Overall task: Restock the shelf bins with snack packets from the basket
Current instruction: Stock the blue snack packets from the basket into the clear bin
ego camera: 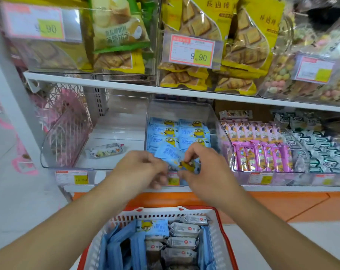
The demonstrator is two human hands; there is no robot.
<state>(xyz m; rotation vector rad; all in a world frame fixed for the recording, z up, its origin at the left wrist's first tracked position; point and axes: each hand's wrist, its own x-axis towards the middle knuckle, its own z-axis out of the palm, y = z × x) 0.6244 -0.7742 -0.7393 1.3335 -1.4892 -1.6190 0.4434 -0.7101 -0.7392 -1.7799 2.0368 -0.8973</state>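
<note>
now, left hand (143, 168): fingers curled round the left end of a blue snack packet (170, 155).
right hand (199, 168): pinching the same packet's right end.
packet: at the front lip of the middle clear bin (212, 117), over the blue stack.
basket (165, 212): below, holding more packets.

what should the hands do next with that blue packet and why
Probably lower the blue packet into the middle bin. Both the left hand and right hand pinch it right above that bin's front edge, and the bin already holds matching blue packets in rows.
</note>
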